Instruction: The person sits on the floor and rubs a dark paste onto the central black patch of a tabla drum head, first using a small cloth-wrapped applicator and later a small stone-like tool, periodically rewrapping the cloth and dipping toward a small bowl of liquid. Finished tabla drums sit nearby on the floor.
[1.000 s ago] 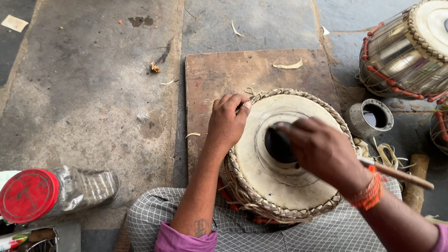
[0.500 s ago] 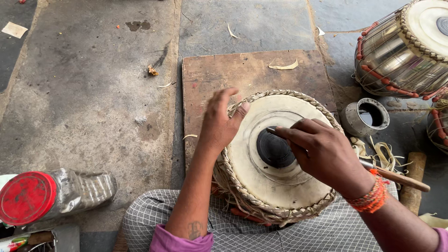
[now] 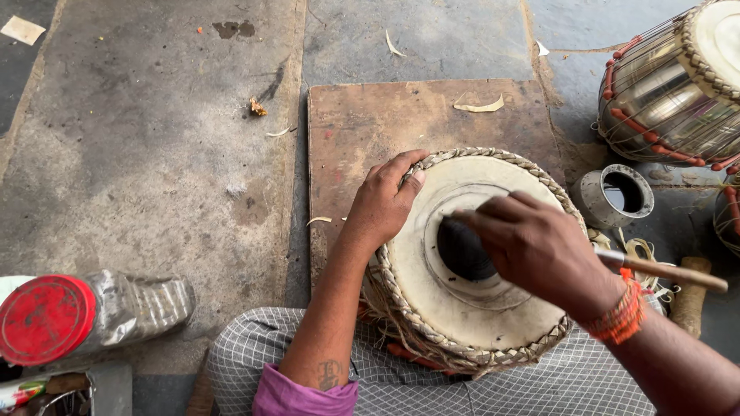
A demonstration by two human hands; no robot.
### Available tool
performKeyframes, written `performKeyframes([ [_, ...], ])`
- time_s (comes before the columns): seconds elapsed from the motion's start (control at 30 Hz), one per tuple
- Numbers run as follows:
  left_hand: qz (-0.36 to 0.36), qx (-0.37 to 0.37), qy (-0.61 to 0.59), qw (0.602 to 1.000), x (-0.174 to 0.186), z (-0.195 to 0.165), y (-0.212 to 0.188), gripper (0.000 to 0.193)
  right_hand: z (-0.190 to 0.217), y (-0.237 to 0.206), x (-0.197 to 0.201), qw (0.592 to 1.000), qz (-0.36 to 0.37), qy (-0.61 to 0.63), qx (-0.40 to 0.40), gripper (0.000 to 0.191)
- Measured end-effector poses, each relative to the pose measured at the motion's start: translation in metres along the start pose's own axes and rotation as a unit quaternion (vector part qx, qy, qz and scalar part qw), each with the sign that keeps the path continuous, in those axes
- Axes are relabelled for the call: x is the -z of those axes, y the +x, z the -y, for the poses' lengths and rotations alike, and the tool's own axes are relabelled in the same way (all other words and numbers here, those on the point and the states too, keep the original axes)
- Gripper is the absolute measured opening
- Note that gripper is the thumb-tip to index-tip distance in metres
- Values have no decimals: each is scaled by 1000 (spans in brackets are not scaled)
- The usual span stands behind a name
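The drum (image 3: 470, 262) rests on the person's lap at six o'clock, partly over a wooden board (image 3: 401, 123). The left hand (image 3: 381, 204) grips its rim, fingers curled together. The right hand (image 3: 539, 246) closes on a wooden-handled tool (image 3: 663, 270), probably a brush, hiding the black centre patch. At three o'clock stands a metal ring (image 3: 617, 196), at two a second drum (image 3: 678, 85), at eight a red-lidded plastic jar (image 3: 85, 312).

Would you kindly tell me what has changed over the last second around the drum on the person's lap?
The right hand, holding a thin wooden-handled tool, has slid slightly left over the black centre patch of the pale round drumhead. The left hand stays gripping the braided rim, with only small shifts of its fingers. The wooden board, the metal-bodied drum and the red-lidded plastic jar lie unchanged.
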State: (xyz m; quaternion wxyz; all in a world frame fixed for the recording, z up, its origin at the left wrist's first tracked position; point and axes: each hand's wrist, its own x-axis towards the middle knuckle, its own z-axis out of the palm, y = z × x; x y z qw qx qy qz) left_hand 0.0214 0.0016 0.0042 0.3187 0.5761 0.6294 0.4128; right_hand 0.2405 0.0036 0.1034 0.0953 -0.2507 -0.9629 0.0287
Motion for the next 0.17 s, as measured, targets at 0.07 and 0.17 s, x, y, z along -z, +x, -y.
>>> performKeyframes([
  [0.07, 9, 20, 13, 1000, 1, -3, -1, 41, -3, -4, -6, 1000, 15, -25, 5, 42],
  [0.17, 7, 50, 32, 998, 6, -8, -3, 42, 4, -19, -17, 996, 43, -42, 59, 46],
])
